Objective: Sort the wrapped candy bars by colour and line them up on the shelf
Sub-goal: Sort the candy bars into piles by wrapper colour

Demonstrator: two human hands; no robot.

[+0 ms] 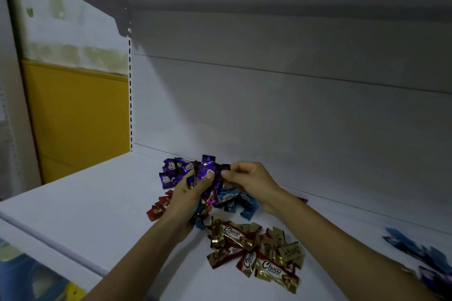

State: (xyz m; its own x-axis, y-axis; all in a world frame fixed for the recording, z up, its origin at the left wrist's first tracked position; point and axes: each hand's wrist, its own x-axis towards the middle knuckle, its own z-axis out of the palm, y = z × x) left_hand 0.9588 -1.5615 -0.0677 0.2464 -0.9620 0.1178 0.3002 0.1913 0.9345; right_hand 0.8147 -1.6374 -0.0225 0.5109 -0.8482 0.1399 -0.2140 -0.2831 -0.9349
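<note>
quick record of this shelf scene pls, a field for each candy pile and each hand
surface: white shelf
purple pile: at the back, by the wall
red pile: left, partly behind the left hand
light blue pile: middle, below the right hand
gold pile: nearest the camera
dark blue pile: far right edge
left hand: grips a mixed bunch of bars
right hand: pinches a purple bar
</note>
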